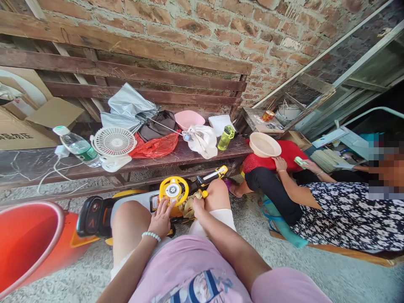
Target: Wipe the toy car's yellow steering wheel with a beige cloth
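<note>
A yellow toy ride-on car with a yellow steering wheel (173, 190) sits between my knees. My left hand (162, 219) rests on the toy just below the wheel, fingers spread flat, a white bead bracelet on the wrist. My right hand (198, 204) is closed on a crumpled tan cloth (188, 207) pressed against the toy beside the wheel. The black front part of the toy (93, 215) sticks out to the left of my left knee.
A wooden bench (195, 153) ahead carries a water bottle (78, 148), a white fan (114, 142), a red bag, a pink bowl and a green bottle (225, 138). A red bucket (30, 240) stands left. A person in a floral dress (344, 212) sits right.
</note>
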The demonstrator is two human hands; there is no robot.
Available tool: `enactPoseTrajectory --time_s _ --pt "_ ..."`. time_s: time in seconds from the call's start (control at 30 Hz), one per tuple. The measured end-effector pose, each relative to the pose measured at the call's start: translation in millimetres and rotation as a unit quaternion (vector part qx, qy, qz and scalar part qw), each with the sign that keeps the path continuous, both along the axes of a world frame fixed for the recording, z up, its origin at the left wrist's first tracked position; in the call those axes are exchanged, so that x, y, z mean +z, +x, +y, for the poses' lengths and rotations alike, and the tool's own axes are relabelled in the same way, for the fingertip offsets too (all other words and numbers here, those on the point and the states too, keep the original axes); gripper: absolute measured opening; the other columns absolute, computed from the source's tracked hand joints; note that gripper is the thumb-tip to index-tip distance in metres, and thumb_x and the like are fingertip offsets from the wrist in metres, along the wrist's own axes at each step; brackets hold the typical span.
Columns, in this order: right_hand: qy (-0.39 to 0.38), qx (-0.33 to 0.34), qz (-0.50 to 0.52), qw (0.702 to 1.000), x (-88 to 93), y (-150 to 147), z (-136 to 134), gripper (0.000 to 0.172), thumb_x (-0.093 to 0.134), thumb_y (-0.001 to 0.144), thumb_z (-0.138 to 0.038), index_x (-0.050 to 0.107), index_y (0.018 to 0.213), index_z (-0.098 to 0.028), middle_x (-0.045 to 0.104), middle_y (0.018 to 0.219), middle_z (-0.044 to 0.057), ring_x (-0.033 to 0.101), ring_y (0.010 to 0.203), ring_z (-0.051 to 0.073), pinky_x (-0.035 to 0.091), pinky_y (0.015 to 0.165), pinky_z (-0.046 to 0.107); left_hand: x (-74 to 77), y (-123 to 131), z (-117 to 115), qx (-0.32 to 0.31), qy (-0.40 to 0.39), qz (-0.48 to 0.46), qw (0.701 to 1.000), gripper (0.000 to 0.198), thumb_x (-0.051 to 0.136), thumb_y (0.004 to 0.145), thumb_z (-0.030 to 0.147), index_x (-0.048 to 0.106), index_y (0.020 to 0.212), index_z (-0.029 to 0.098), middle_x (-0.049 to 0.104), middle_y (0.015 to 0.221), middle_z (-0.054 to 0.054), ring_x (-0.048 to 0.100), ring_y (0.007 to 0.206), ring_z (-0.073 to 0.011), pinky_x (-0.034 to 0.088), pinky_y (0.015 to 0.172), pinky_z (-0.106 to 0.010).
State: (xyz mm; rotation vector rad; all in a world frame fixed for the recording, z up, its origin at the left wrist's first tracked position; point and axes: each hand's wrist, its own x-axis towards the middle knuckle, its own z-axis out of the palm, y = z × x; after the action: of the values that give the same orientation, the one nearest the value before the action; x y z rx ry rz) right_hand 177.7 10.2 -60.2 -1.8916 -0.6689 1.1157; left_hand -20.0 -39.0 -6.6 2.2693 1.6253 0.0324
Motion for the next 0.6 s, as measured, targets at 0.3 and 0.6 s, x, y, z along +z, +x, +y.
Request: enactPoseTrajectory --time_s 0.3,0.6 --pt "-0.011 -0.068 0.087 0.994 34.4 -12.9 14.8 0.02 0.057 0.087 -0.027 0.067 0.102 -0.019 0.076 0.098 0.007 0.074 0.093 0.019 0.057 0.075 0.023 -0.3 0.5 -0.5 -0.002 0.001 -0.003 1.0 0.081 0.043 0.084 0.001 0.033 0.161 0.025 0.026 0.169 -0.009 0.01 0.159 -0.0263 0.044 0.115 -0.045" --pt "0.043 -0.04 0.105 0.993 43.6 -9.1 48.1 0.03 0.056 0.089 -0.036 0.066 0.111 -0.018 0.075 0.116 0.009 0.071 0.108 0.019 0.056 0.084 0.023 7.4 4.0 -2.2 -0.001 -0.027 0.023 0.999 0.084 0.044 0.083 0.0 0.032 0.161 0.025 0.021 0.171 -0.008 0.007 0.159 -0.0265 0.042 0.114 -0.045"
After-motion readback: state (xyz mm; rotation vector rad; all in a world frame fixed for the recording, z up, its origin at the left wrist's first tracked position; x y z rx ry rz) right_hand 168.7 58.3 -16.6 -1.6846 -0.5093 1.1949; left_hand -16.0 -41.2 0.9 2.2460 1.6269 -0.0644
